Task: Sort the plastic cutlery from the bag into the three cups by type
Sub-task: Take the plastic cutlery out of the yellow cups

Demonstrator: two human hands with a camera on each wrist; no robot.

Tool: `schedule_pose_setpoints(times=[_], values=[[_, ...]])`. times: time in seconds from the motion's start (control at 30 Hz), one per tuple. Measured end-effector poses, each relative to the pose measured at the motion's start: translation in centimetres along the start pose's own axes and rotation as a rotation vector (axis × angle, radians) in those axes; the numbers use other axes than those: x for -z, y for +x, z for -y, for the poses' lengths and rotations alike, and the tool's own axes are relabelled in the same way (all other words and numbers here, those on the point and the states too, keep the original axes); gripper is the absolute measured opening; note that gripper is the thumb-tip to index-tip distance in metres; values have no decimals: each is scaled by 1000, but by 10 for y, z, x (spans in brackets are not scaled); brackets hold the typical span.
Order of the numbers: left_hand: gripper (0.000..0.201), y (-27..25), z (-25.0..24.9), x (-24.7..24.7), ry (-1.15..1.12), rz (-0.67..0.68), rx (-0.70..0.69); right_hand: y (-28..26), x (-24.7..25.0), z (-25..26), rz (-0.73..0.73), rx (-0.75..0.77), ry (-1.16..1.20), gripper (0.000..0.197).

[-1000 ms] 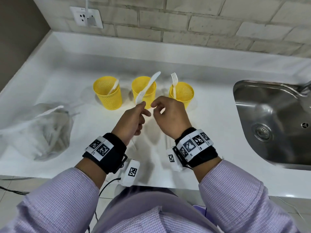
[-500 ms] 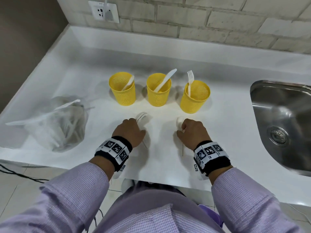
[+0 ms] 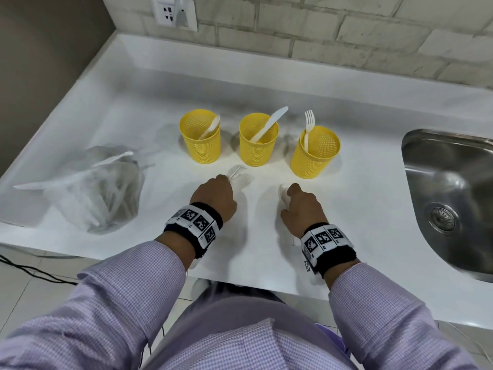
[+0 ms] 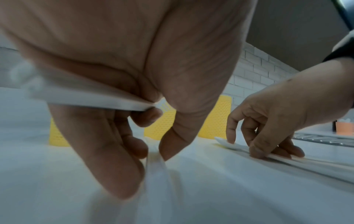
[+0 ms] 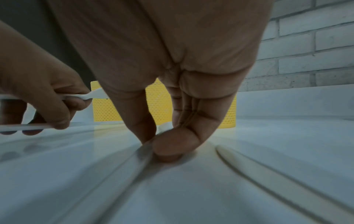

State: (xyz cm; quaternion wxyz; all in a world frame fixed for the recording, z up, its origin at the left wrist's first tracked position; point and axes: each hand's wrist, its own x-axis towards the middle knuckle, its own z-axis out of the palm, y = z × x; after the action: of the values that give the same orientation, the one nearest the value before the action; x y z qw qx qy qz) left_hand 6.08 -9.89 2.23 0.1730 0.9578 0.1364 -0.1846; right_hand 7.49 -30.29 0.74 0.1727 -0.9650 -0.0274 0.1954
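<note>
Three yellow mesh cups stand in a row: the left cup point(image 3: 200, 141) holds a spoon, the middle cup point(image 3: 257, 145) a knife, the right cup point(image 3: 316, 156) a fork. My left hand point(image 3: 213, 197) rests low on the counter before them. It grips a white fork point(image 4: 86, 98) across the palm, while thumb and forefinger pinch a second white piece point(image 4: 156, 165) lying on the counter. My right hand point(image 3: 301, 212) pinches another white piece point(image 5: 145, 149) flat on the counter; its rounded end point(image 3: 282, 193) shows past the fingers. The clear bag point(image 3: 98, 193) of cutlery lies at the left.
One more white piece point(image 5: 249, 165) lies on the counter just right of my right hand. A steel sink point(image 3: 450, 198) is set in the counter at the right. A wall socket point(image 3: 173, 12) sits on the brick wall behind. The counter's front edge runs under my wrists.
Both hands have dropped from in front of the cups to the counter. The left still carries the fork. Over the last half second they have barely moved.
</note>
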Motion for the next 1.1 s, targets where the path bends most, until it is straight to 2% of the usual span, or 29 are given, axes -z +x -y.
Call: schedule_pose_setpoints(times=[0.2, 0.37, 0.5, 0.6, 0.73, 0.83, 1.0, 1.03, 1.1], values=[[24, -1, -3, 4, -38, 5, -65, -4, 2, 3, -18, 10, 77, 44], [20, -5, -6, 4, -130, -31, -146, -6, 7, 6, -75, 29, 330, 40], [22, -8, -6, 3, -444, -39, -159, -7, 11, 10, -137, 78, 452, 32], [31, -10, -4, 4, -766, 34, -102, -7, 14, 11, -162, 75, 545, 26], [31, -10, -3, 7, -998, 119, -58, -9, 18, 11, -173, 79, 649, 25], [32, -11, -5, 8, -1056, 146, -60, -8, 17, 14, -187, 100, 736, 30], [32, -16, -9, 7, -1059, 176, -77, -6, 17, 8, -233, 77, 806, 54], [32, -17, -9, 7, -1052, 185, -78, -6, 18, 3, -230, 61, 805, 51], [31, -18, -8, 8, -1029, 207, -83, -6, 22, -10, -243, 49, 743, 20]])
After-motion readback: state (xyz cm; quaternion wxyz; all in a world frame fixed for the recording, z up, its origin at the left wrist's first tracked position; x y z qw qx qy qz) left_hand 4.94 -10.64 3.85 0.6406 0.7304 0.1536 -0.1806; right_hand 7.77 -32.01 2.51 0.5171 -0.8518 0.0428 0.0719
